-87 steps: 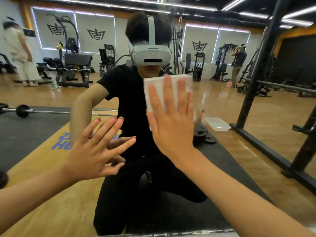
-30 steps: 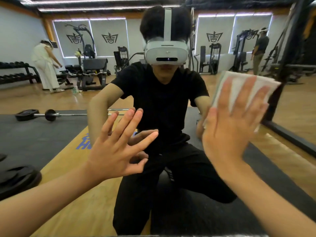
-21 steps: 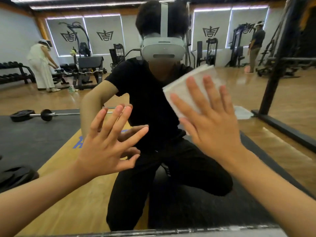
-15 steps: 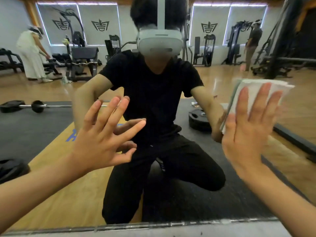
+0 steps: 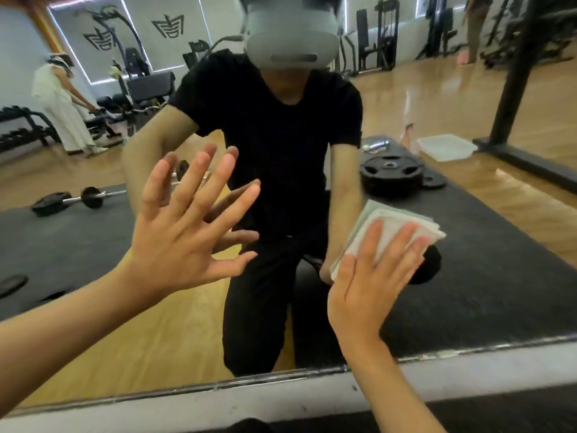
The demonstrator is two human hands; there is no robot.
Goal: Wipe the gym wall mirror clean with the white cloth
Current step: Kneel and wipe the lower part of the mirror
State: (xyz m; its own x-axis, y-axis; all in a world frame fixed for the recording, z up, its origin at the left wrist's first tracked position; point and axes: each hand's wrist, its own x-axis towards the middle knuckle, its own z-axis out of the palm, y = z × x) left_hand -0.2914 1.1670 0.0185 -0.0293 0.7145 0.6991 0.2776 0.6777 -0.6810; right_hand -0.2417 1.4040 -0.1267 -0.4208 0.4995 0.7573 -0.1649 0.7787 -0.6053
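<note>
Far left in the smooth glass of the mirror (image 5: 499,276), a person in loose white clothes (image 5: 59,101) bends by the dumbbell rack. Below them a steel barbell (image 5: 71,200) with round black plates lies on the dull rubber mat.

Now the left hand (image 5: 184,232): open wide, fingers straight and fanned, holding nothing. The fingertips meet their own reflection on the glass.

In the centre is the reflected person, kneeling, in a black T-shirt and a rounded grey headset (image 5: 292,35).

Here is the white cloth (image 5: 396,223), low on the right part of the mirror. It is soft fabric folded into a thick rectangular pad, its stacked layers showing along the edges. It lies flat on the glass, its long axis slanting from lower left to upper right, one corner pointing up and right. The right hand (image 5: 371,282) presses it there, palm flat and fingers straight and close together over the lower part of the pad, not curled round it.

Further right in the reflection, a ribbed round weight plate (image 5: 390,170) lies on the mat. A pale, shallow, rectangular plastic tub (image 5: 446,146) sits on the glossy wood floor, and a black metal post (image 5: 515,70) leans upward. Along the bottom runs the mirror's scuffed grey edge strip (image 5: 281,382).
</note>
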